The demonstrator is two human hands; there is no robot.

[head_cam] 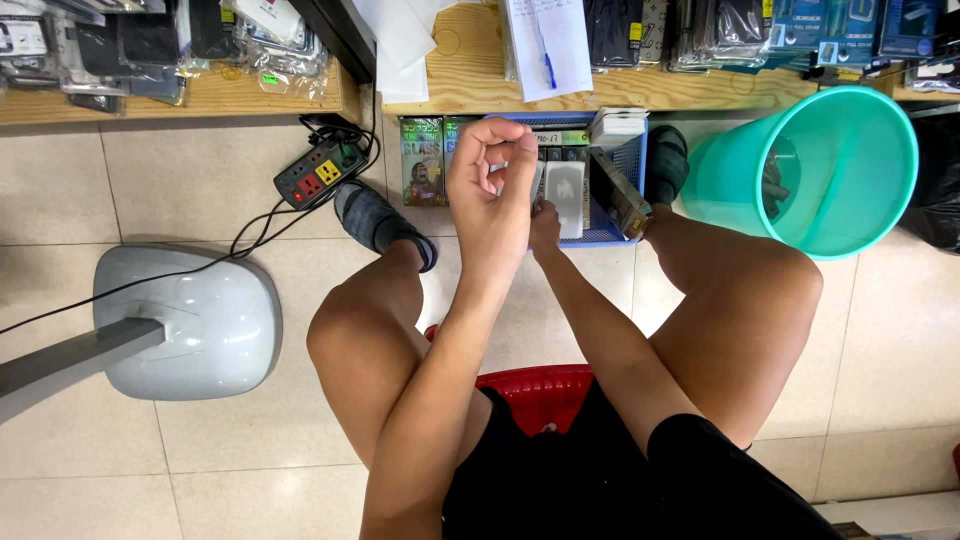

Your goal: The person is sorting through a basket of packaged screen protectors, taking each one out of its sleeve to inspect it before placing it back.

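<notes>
One grey fan base (190,322) sits on the tiled floor at the left, the largest thing in view, with its stem running off the left edge. One teal plastic bin (845,165) lies tilted at the right, its mouth towards the camera; something dark lies inside, too dim to tell what. One red stool (540,392) shows between the person's legs. One blue mesh basket (625,175) stands on the floor under the wooden counter (470,85), packed with flat boxed packs set on edge, too tightly overlapped to count; one white box rests on top at the back. One black power strip (318,172) lies to the left of the basket, a cable trailing from it.

The left hand (492,190) is raised over the basket, fingers curled narrow, thumb and forefinger pinching a small thin piece that can hardly be made out. The right hand (545,225) is mostly hidden behind it, resting against a white pack (565,200) in the basket; whether it grips cannot be told.
</notes>
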